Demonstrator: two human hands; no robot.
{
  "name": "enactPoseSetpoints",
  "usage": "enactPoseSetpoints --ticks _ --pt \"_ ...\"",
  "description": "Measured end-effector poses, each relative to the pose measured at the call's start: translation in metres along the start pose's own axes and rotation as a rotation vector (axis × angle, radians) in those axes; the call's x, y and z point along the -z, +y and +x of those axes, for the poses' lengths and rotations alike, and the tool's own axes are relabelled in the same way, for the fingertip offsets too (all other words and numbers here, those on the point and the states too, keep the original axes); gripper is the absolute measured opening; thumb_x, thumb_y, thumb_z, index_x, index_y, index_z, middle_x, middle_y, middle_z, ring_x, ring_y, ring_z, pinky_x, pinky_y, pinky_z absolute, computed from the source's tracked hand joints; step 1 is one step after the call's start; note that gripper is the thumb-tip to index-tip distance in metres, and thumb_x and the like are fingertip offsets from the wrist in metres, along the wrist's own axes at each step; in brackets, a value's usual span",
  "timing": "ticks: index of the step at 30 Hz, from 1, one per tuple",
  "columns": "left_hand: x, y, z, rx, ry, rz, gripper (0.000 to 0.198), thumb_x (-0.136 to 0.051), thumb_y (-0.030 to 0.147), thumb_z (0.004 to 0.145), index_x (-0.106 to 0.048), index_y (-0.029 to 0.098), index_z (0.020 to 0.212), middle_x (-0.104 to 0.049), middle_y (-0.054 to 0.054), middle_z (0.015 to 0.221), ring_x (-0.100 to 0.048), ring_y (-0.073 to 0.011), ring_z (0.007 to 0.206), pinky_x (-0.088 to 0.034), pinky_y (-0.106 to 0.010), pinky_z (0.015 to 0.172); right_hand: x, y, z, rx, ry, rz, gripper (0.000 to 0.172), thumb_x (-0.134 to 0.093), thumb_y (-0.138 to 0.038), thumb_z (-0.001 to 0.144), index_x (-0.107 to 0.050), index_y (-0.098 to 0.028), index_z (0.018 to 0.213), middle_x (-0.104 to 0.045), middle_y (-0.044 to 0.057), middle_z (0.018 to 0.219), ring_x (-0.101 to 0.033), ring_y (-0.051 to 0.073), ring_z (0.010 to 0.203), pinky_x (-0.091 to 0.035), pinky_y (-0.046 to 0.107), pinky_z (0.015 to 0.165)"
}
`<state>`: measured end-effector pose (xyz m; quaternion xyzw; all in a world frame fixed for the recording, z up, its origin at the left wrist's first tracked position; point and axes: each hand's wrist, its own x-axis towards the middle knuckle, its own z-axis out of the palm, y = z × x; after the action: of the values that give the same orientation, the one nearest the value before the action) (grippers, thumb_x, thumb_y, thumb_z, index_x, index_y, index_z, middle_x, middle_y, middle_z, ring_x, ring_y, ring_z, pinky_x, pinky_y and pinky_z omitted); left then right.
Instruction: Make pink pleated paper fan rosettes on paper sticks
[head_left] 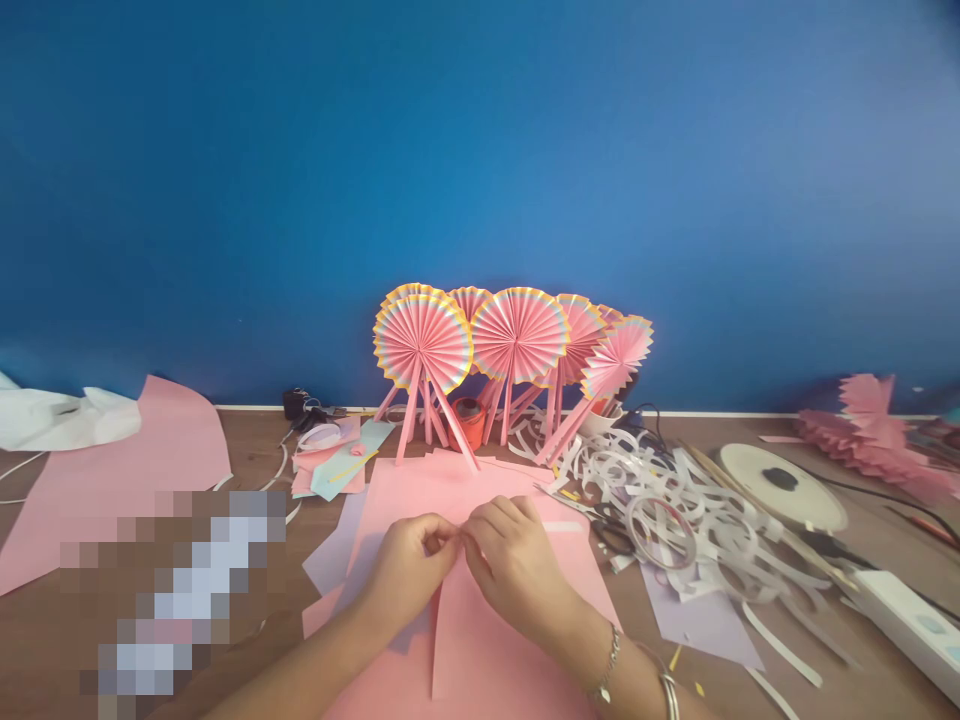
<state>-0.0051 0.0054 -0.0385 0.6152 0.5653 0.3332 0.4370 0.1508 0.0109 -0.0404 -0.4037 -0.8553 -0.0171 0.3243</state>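
My left hand (417, 556) and my right hand (513, 562) meet above the middle of the table. Each is closed, thumb and fingers pinching at the top of a pink sheet of paper (480, 660) that hangs or lies below them. The fingertips hide exactly how the paper is gripped. Under it are more pink sheets (420, 485) and a pale lilac sheet (341, 550). Just behind the hands stand several round pleated paper fans (519, 338), pink with white and yellow rims, on folded pink legs. Scissors (611, 525) lie right of my right hand.
Curled white paper strips (705, 490) heap up at the right, with a roll of tape (660, 532) among them. Farther right are a round cream disc (784, 487), a white power strip (915, 625) and pleated pink paper (874, 430). A red pot (470, 424) stands behind the fan legs.
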Motion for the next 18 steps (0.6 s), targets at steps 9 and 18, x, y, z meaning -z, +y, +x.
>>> enactPoseSetpoints --ticks 9,18 --pt "-0.0004 -0.0019 0.0005 -0.003 -0.005 -0.036 0.020 -0.051 0.027 0.074 -0.068 0.017 0.072 -0.061 -0.001 0.064 -0.049 -0.0148 0.060 -0.040 -0.025 0.058 -0.0012 0.0020 0.0005 -0.107 0.023 0.183 0.017 -0.052 -0.003 0.076 -0.062 -0.017 0.075 -0.067 0.002 0.074 -0.055 0.016 0.072 -0.029 0.030 0.065" --pt "-0.0009 -0.0028 0.0034 0.004 -0.009 -0.126 0.016 -0.054 0.028 0.073 -0.064 0.016 0.070 -0.055 0.001 0.061 -0.047 -0.0137 0.059 -0.038 -0.025 0.057 -0.0020 0.0075 0.0031 -0.315 -0.016 0.351 0.015 -0.051 -0.006 0.073 -0.058 -0.019 0.069 -0.064 0.002 0.071 -0.056 0.018 0.071 -0.035 0.031 0.068"
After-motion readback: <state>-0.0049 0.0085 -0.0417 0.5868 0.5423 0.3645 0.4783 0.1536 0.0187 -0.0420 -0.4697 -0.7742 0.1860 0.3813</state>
